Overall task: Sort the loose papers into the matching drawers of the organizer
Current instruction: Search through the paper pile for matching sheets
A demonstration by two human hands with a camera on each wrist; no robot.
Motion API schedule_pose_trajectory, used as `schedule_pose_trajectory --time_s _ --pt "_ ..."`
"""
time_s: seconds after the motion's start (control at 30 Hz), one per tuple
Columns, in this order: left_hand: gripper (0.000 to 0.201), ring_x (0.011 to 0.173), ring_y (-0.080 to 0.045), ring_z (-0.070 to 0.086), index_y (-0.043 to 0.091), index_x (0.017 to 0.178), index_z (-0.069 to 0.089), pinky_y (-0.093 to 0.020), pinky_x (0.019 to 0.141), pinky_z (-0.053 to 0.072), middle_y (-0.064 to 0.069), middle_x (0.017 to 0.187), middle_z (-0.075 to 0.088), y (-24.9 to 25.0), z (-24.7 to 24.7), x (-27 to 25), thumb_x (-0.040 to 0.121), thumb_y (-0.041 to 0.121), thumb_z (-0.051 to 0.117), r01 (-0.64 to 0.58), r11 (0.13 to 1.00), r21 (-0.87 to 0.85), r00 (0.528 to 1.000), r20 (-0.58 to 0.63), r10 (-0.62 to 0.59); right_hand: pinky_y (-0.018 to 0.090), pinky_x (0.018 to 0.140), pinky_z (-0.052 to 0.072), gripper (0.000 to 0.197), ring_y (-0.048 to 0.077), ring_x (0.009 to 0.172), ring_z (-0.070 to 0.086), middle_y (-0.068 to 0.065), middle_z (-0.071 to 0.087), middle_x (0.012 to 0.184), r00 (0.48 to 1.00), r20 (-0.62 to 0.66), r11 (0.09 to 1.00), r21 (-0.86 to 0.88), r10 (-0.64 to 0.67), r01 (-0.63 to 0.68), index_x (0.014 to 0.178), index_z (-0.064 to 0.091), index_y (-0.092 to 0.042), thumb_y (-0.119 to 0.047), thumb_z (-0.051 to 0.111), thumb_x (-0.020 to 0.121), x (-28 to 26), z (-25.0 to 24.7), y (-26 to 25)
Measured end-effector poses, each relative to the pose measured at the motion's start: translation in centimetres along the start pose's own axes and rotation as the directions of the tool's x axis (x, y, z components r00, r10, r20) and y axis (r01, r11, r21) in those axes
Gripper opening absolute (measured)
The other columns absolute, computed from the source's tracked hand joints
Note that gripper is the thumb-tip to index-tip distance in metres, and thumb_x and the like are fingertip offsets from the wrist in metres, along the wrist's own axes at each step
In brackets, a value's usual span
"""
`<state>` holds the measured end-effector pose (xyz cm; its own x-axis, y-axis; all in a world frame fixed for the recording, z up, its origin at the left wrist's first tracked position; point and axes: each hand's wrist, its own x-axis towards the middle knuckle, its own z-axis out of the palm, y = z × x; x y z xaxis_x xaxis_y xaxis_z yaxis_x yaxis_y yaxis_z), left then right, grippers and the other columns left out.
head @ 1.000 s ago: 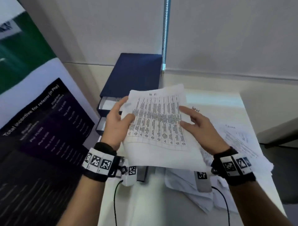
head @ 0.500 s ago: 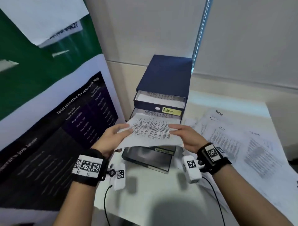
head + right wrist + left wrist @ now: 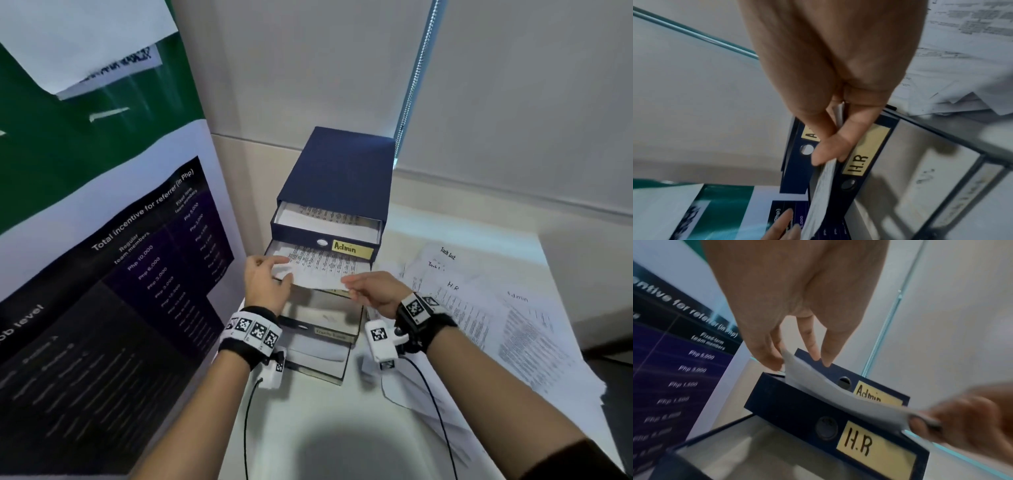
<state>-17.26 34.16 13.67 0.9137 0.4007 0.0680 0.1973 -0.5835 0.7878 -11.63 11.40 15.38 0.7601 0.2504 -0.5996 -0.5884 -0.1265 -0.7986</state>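
Note:
A navy drawer organizer (image 3: 337,174) stands at the table's back left, its drawers pulled out in steps. The top drawer (image 3: 325,219), labelled Admin (image 3: 351,247), holds printed sheets. Both hands hold one printed sheet (image 3: 320,270) over the drawer below it, labelled H.R (image 3: 874,449). My left hand (image 3: 274,270) grips the sheet's left edge, fingers above and thumb under it. My right hand (image 3: 349,286) pinches the near right corner between thumb and fingers (image 3: 828,154). The sheet (image 3: 838,395) slopes down into the H.R drawer (image 3: 861,162).
Two lower drawers (image 3: 322,330) stick out further toward me; one shows a sheet inside. Loose papers (image 3: 496,318) marked H.R, Admin and Task List cover the table's right side. A large poster board (image 3: 102,274) stands close at the left. A blind chain (image 3: 414,75) hangs behind the organizer.
The hands carried the sheet from chest height forward and down to the organizer; its far edge now lies in the second drawer. The head view turned left toward the drawers.

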Motion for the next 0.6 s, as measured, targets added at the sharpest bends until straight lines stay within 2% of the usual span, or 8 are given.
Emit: schedule_pose_trajectory --time_s 0.07,0.13,0.27,0.33,0.4,0.47,0.53,0.6 --pt "0.018 0.116 -0.021 0.048 0.023 0.105 0.073 -0.033 0.104 0.037 -0.003 0.121 0.051 0.3 1.2 0.0 0.088 0.019 0.068 -0.134 0.985 0.106 0.991 0.012 0.133 0.019 0.073 0.059 0.017 0.015 0.075 0.072 0.020 0.068 0.099 1.000 -0.016 0.990 0.143 -0.003 0.005 0.107 0.066 0.006 0.008 0.058 0.092 1.3 0.4 -0.6" --pt "0.018 0.121 -0.019 0.048 0.027 0.107 0.074 -0.037 0.103 0.032 0.002 0.124 0.057 0.4 2.7 -0.1 0.093 0.028 0.063 -0.225 0.949 0.222 0.970 0.138 0.198 0.025 0.083 0.059 0.020 0.021 0.090 0.073 0.022 0.068 0.104 0.998 0.050 0.971 0.239 -0.025 0.012 0.111 0.063 0.005 0.009 0.056 0.092 1.3 0.9 -0.9" --pt "0.023 0.122 -0.017 0.048 0.028 0.111 0.073 -0.040 0.105 0.026 0.005 0.125 0.061 1.0 5.7 -0.4 0.097 0.032 0.055 -0.309 0.918 0.248 0.941 0.223 0.256 0.028 0.082 0.060 0.024 0.026 0.094 0.072 0.023 0.070 0.108 0.989 0.139 0.972 0.235 -0.055 0.021 0.118 0.062 0.003 0.001 0.056 0.095 0.7 -2.0 1.5" --pt "0.020 0.117 -0.012 0.048 0.027 0.107 0.073 -0.038 0.103 0.032 0.007 0.120 0.061 2.2 7.3 -0.8 0.097 0.029 0.057 -0.369 0.921 0.127 0.917 0.213 0.338 0.028 0.076 0.061 0.023 0.026 0.087 0.071 0.022 0.071 0.106 0.998 0.048 0.976 0.218 -0.029 0.018 0.118 0.063 0.003 -0.001 0.055 0.096 0.6 -6.2 3.9" --pt "0.017 0.112 -0.009 0.048 0.025 0.105 0.073 -0.034 0.101 0.036 0.009 0.114 0.061 4.1 9.5 -1.4 0.095 0.024 0.060 -0.456 0.890 0.013 0.869 0.225 0.441 0.032 0.075 0.061 0.025 0.027 0.082 0.068 0.019 0.073 0.099 0.986 -0.162 0.985 0.172 0.040 -0.011 0.119 0.063 0.004 -0.003 0.058 0.095 1.0 -11.6 7.2" --pt "0.016 0.108 -0.009 0.051 0.024 0.103 0.073 -0.029 0.097 0.040 0.010 0.108 0.062 6.1 12.4 -2.1 0.093 0.018 0.062 -0.503 0.859 -0.097 0.809 0.298 0.507 0.040 0.083 0.059 0.032 0.027 0.080 0.064 0.015 0.072 0.098 0.893 -0.434 0.991 -0.011 0.117 -0.135 0.123 0.063 0.000 -0.008 0.064 0.091 1.3 -17.2 10.5" --pt "0.020 0.103 -0.010 0.055 0.025 0.106 0.071 -0.026 0.094 0.043 0.009 0.105 0.065 7.8 16.0 -2.8 0.093 0.016 0.059 -0.467 0.871 -0.151 0.756 0.443 0.482 0.038 0.086 0.055 0.054 0.028 0.088 0.062 0.017 0.063 0.124 0.752 -0.632 0.904 -0.188 0.187 -0.383 0.135 0.055 -0.007 -0.022 0.072 0.086 1.1 -21.6 13.0" --pt "0.027 0.099 -0.010 0.058 0.022 0.117 0.068 -0.028 0.093 0.047 0.006 0.105 0.065 9.0 19.7 -3.2 0.092 0.014 0.059 -0.360 0.925 -0.126 0.724 0.588 0.362 0.038 0.087 0.049 0.082 0.035 0.114 0.056 0.022 0.036 0.151 0.653 -0.701 0.785 -0.219 0.286 -0.579 0.149 0.034 -0.008 -0.037 0.074 0.084 0.5 -24.2 14.3"
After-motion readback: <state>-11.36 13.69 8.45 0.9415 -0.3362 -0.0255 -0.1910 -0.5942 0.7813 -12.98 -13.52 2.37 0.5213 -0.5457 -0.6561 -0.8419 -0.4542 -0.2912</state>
